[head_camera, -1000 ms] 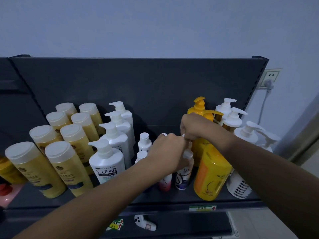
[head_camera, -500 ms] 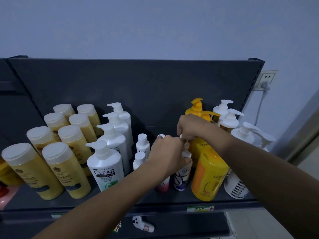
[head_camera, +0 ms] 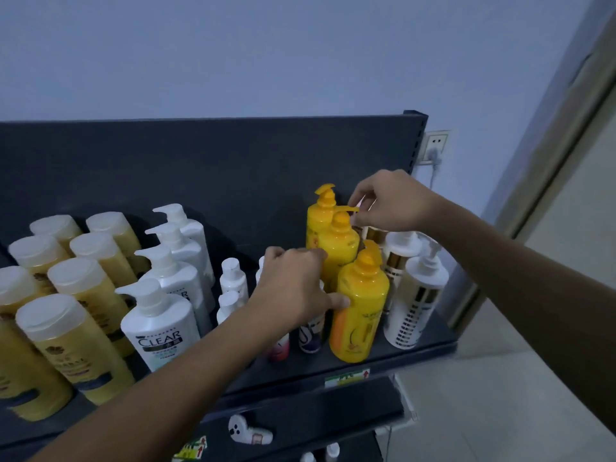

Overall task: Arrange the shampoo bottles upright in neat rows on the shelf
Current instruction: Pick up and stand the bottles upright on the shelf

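Nearest, the left hand [head_camera: 293,288] rests its thumb against the front yellow bottle [head_camera: 360,308], upright on the shelf [head_camera: 430,348]. Just behind, the right hand [head_camera: 390,201] pinches the middle yellow bottle's spout [head_camera: 350,210], which points right toward that hand.

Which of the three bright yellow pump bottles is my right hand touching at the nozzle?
The middle yellow bottle: your right hand pinches its sideways-pointing spout. The rear bottle and the front bottle have theirs free.
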`<state>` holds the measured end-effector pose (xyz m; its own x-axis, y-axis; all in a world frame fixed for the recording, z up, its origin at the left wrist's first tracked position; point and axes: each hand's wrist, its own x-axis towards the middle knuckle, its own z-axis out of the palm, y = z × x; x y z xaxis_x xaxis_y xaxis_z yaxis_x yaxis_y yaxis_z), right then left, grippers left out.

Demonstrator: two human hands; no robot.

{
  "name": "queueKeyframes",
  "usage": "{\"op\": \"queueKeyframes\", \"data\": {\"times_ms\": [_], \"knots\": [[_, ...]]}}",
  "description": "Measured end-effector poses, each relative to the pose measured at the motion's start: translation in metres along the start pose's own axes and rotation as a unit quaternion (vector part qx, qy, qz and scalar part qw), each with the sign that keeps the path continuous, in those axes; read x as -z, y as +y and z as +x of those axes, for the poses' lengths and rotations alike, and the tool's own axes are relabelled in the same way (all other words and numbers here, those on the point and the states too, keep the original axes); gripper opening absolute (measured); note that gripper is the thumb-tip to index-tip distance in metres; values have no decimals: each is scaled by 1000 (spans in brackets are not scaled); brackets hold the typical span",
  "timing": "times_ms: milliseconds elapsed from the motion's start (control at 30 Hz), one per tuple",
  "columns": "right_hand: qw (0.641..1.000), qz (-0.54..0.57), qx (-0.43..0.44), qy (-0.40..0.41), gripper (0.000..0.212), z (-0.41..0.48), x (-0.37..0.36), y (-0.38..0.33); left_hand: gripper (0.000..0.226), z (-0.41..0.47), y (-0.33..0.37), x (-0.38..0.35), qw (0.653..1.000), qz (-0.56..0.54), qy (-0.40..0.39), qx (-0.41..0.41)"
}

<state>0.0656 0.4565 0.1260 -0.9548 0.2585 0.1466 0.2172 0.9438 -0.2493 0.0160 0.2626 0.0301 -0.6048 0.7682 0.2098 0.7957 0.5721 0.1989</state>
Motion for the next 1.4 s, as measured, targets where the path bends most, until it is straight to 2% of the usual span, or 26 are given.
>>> {"op": "queueKeyframes", "data": {"times_ms": [200, 400, 500, 700, 1033, 1400], "knots": [[999, 2, 34, -27, 44, 35, -9, 31, 92, 7, 31, -14, 999, 8, -29, 12], [991, -40, 103, -76, 64, 74, -38, 47, 88, 15, 41, -39, 996, 68, -36, 46], [984, -59, 141, -92, 61, 83, -46, 47, 86, 14, 47, -44, 993, 93, -28, 60], [982, -32, 150, -111, 36, 87, -42, 48, 77, 18, 52, -43, 992, 105, -19, 63], [983, -29, 148, -109, 61, 85, -42, 46, 82, 23, 48, -50, 995, 82, -1, 64], [984, -45, 134, -110, 64, 85, -41, 45, 91, 22, 46, -53, 994, 91, -9, 67]]}}
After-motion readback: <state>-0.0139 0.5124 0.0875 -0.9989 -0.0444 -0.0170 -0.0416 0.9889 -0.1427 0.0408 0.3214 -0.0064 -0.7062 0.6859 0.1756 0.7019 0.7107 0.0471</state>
